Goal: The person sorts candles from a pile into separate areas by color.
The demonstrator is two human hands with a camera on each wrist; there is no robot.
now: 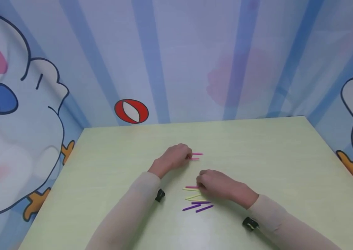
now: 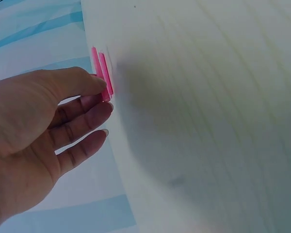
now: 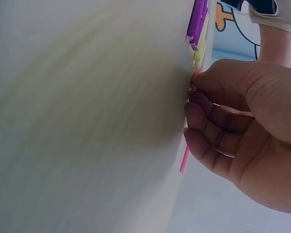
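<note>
Pink sticks point(image 1: 197, 153); long axes sideways

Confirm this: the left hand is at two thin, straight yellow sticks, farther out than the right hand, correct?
The colour is wrong: the left hand is at two thin, straight pink sticks, as the left wrist view shows. The rest holds.

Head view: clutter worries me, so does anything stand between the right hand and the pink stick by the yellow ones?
Nothing visible does: the right hand covers one end of the pink stick. The yellow sticks and purple sticks lie nearer the person, not between.
</note>
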